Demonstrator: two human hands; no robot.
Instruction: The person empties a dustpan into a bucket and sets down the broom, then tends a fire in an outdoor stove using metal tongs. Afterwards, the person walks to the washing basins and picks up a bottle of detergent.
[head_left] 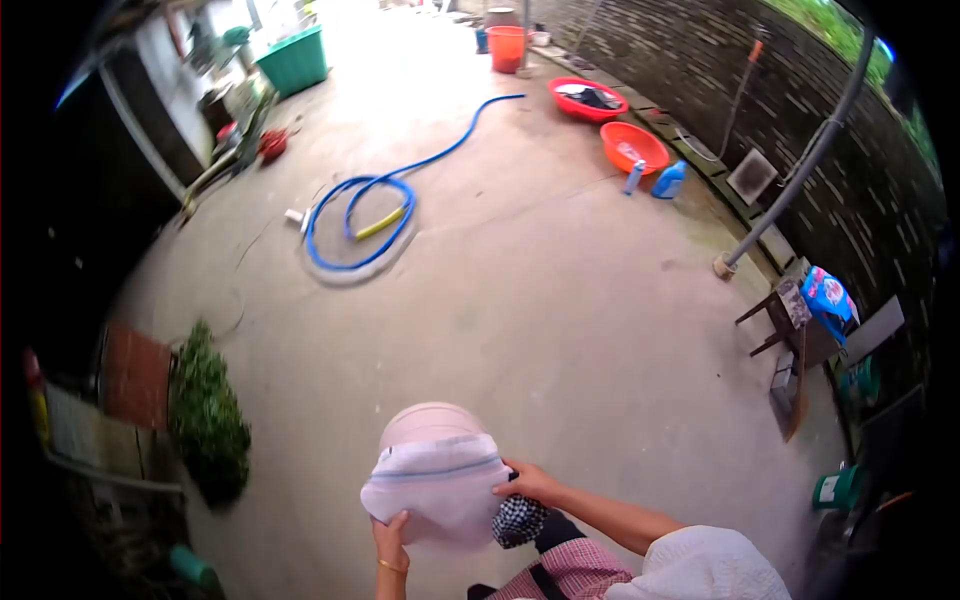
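Note:
A pale pinkish-white zippered bag (435, 492), which looks like a mesh laundry bag, is stretched out between my hands low in the view. My left hand (391, 540) grips its lower left side, thumb on top. At the bag's right edge, my right hand (528, 484) pinches the fabric. A black-and-white checked cloth (519, 521) hangs just below my right hand; I cannot tell whether that hand also holds it. Beyond the bag shows a rounded pale pink thing (430, 420), partly hidden, perhaps a bucket.
A blue hose (345, 266) lies coiled on the concrete floor (480, 310). Red basins (636, 148), a blue detergent bottle (669, 181) and a metal pole (800, 175) line the right wall. At right stands a small stool (770, 318). Green plants (208, 410) are at left.

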